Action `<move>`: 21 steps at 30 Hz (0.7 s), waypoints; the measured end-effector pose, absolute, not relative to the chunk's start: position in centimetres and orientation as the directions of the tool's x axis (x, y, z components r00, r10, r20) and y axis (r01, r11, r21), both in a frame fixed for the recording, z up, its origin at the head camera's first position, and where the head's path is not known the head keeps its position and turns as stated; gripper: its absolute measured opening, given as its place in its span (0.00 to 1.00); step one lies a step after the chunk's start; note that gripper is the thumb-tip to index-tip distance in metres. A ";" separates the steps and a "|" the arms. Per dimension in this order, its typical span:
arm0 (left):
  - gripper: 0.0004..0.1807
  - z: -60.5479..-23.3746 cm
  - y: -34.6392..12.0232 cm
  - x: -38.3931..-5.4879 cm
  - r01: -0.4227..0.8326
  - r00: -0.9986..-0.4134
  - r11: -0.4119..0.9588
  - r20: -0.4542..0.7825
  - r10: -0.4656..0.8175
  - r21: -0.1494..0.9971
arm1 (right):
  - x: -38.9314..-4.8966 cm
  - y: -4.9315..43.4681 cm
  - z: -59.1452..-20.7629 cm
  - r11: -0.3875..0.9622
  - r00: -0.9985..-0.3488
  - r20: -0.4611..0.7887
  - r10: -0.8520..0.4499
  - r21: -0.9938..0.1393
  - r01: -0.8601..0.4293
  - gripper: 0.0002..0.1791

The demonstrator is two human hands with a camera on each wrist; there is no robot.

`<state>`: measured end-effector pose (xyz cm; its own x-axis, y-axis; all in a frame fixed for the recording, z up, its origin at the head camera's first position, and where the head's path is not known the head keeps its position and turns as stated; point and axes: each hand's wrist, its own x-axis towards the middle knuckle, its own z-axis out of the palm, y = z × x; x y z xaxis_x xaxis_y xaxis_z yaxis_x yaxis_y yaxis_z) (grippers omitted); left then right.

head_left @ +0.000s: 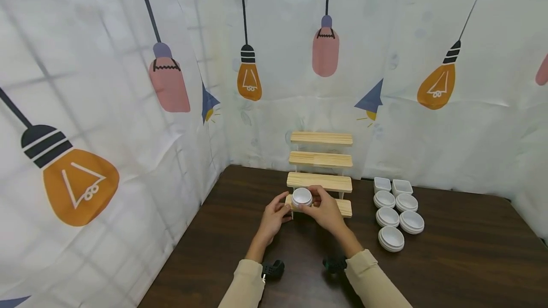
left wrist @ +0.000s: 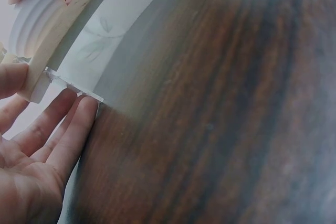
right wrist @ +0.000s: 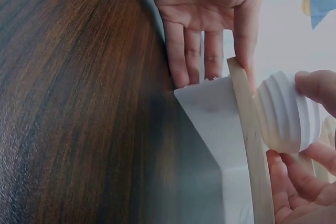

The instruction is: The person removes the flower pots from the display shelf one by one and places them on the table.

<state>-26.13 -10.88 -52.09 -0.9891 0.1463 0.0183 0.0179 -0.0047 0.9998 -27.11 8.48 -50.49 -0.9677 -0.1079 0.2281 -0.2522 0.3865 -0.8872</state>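
A small stack of round white bowls (head_left: 302,196), with ridged, nested-looking sides in both wrist views, is at the left part of the lowest wooden step (head_left: 344,208). My right hand (head_left: 326,210) holds the stack between thumb and fingers, its base right at the plank. At the left end of that same step is my left hand (head_left: 271,221); its thumb rests on the plank. In the right wrist view, the straight fingers of the left hand (right wrist: 207,19) touch the pale side support (right wrist: 212,108) beneath the step.
The stepped stand's upper planks (head_left: 321,138) rise behind, near the curtain printed with lamps. To the right on the dark wooden table (head_left: 462,251) are several round white bowls (head_left: 391,239) and two square white bowls (head_left: 402,187) at the back.
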 end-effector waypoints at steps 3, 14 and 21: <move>0.27 -51.4 -10.9 -25.6 0.039 -0.988 -0.007 0.040 0.152 0.999 | -27.1 8.4 -50.5 0.400 -0.969 0.229 -0.096 -0.882 -0.248 0.29; 0.27 -53.6 -11.0 -27.0 0.006 -0.989 0.007 0.005 0.148 1.000 | -26.7 8.3 -50.5 0.401 -0.973 0.221 -0.066 -0.887 -0.229 0.28; 0.27 -54.6 -10.9 -27.4 0.024 -0.991 0.027 0.020 0.129 0.999 | -26.6 8.3 -50.7 0.390 -0.967 0.246 -0.066 -0.886 -0.252 0.28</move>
<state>-27.36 -10.92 -54.62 -0.9914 0.1292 0.0199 0.0237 0.0274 0.9993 -26.64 8.28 -50.68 -0.9670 -0.0664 0.2460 -0.2521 0.3900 -0.8857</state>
